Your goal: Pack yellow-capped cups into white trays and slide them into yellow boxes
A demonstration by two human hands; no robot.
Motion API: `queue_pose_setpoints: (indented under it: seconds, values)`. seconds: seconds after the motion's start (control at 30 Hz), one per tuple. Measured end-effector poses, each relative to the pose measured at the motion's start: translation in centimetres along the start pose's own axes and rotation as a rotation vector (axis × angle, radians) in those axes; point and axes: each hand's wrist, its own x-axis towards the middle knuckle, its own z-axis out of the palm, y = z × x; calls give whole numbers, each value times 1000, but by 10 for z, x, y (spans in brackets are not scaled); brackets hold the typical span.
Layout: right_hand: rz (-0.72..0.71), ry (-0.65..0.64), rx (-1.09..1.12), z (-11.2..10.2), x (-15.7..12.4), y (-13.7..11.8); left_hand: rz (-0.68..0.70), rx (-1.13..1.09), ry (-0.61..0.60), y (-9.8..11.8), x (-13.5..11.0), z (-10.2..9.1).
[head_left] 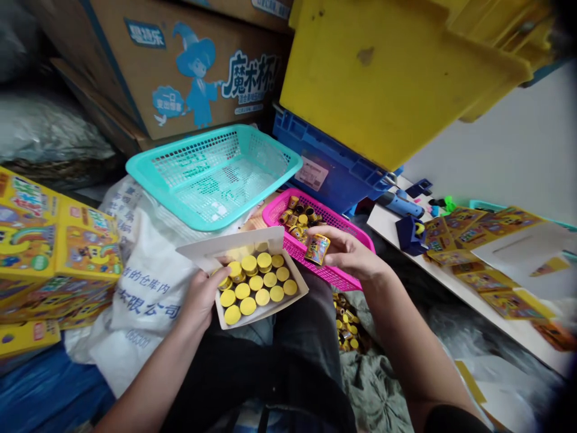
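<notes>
My left hand (201, 294) grips the edge of an open white cardboard box (229, 245) resting near my lap. Rows of small cups with yellow caps (255, 282) stand packed upright inside it. My right hand (347, 252) holds a single yellow-labelled cylindrical cup (317, 249) between fingers and thumb, above a pink plastic basket (333, 273). That basket contains a loose pile of similar cups (300, 219).
A teal mesh basket (252, 193) sits behind the pink one, below a printed carton (148, 78). Blue (324, 174) and yellow crates (383, 78) loom overhead. Yellow printed boxes (45, 252) stack left. Printed sheets lie on a white table (464, 297) at right. Loose cups (347, 325) lie on cloth.
</notes>
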Motion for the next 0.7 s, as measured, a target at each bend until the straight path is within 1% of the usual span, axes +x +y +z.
queue_pose_setpoints:
  seconds: [0.07,0.1,0.17,0.23,0.3,0.33,0.4,0.5,0.57,0.63,0.7]
  values:
    - [-7,-27,-143,8,0,-2,9,0,5,-1,0,-1]
    - [-26,-16,-259,14,0,-5,12,1,10,-1,0,-1]
    - [-89,51,-579,29,1,-10,15,9,21,-1,0,0]
    - [-171,119,-959,45,3,-13,11,15,26,-1,0,1]
    - [-215,128,-1298,59,8,-12,8,14,30,-1,-1,2]
    - [-216,120,-1429,65,11,-9,10,12,28,-1,-1,2]
    - [-186,108,-1618,73,20,0,19,7,28,-1,-1,2]
    - [-124,172,-1760,81,29,18,32,18,27,0,-1,2]
    - [-110,223,-1777,84,29,26,23,32,31,1,-1,2]
    - [-161,234,-1709,83,23,26,14,34,36,2,-1,2]
    - [-227,252,-1574,72,16,18,17,22,44,4,-2,3]
